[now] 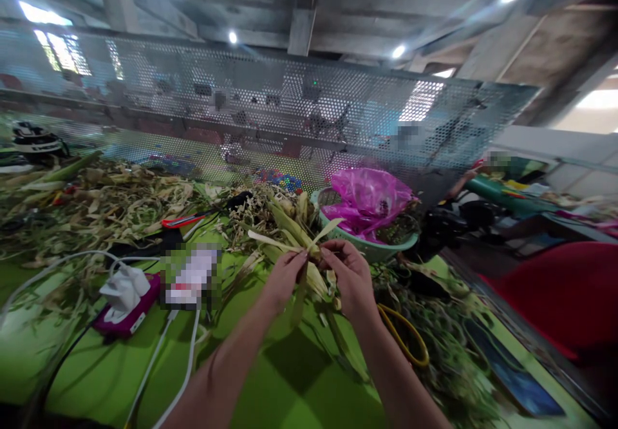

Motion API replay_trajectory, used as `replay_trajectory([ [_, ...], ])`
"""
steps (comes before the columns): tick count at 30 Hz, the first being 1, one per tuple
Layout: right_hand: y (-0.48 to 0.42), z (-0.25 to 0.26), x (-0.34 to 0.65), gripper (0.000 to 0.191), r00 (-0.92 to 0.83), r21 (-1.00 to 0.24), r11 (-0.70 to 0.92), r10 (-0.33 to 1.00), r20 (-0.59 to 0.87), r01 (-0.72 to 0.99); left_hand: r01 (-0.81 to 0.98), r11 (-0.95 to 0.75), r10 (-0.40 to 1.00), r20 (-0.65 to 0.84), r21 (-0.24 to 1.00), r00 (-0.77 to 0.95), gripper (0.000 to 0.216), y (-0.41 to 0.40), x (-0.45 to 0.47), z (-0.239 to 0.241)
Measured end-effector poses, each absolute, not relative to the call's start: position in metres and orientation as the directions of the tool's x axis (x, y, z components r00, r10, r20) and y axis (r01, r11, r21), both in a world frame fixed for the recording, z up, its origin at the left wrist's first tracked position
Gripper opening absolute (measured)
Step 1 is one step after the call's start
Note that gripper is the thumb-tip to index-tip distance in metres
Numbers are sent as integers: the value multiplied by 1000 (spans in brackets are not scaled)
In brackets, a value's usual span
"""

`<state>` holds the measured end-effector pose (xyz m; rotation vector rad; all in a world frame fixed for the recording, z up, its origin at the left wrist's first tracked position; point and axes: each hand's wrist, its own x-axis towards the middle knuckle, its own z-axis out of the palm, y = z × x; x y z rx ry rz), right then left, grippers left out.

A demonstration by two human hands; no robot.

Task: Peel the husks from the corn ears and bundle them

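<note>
The pale leaf strip (328, 228) is pinched by fingers of the left hand (288, 277) and right hand (348, 266), and could be split if pulled too hard.

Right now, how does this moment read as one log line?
left hand: pinching strips | right hand: pinching strips | pink bag: in basket, beyond right hand | socket box: on table, left of hands
</note>
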<state>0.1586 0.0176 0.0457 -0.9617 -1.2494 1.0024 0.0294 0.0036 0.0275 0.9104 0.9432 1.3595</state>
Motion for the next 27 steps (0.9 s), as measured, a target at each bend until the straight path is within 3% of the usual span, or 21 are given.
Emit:
replay_trajectory([
  [8, 21, 42, 160, 25, -15, -978, 158, 987, 161, -133, -309, 3, 971, 71, 951, 227, 40, 7, 31, 23],
  [11, 21, 43, 161, 20, -43, -986, 130, 990, 135, -103, -212, -99, 940, 161, 972, 302, 34, 10, 29, 19],
  [15, 23, 42, 162, 19, -49, -988, 152, 987, 151, 10, -94, -296, 912, 310, 951, 267, 22, 11, 26, 16],
  [18, 26, 39, 163, 18, -3, -969, 244, 970, 244, 32, -37, -279, 933, 280, 960, 224, 22, 11, 27, 15],
  [23, 26, 41, 167, 24, -18, -927, 364, 931, 364, 89, -222, -131, 947, 187, 966, 259, 25, 8, 28, 20],
  [27, 22, 45, 166, 31, -195, -956, 265, 951, 238, 127, -275, -103, 954, 173, 956, 245, 30, 5, 26, 27],
])
